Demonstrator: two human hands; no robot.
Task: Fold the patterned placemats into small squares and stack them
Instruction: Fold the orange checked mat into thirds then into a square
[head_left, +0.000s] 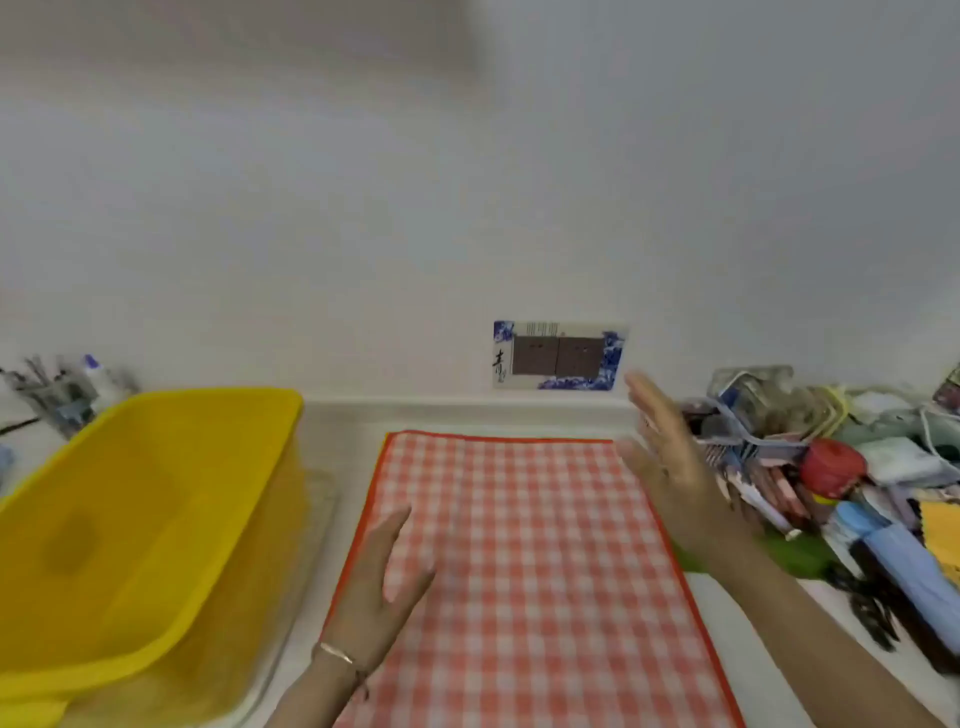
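Dead centre on the surface (343, 436) I've got the checked placemat (524, 561) spread flat. Left hand (374, 587) lies flat on it around 8 o'clock, right hand (670, 467) blurry, fingers spread wide, at its 2 o'clock edge. Yellow tub (130, 519) at 9.

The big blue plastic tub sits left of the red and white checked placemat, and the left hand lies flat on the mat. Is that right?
Not quite. The head view shows the big plastic tub is yellow, not blue. It does sit left of the red and white checked placemat, and the left hand does lie flat on the mat.
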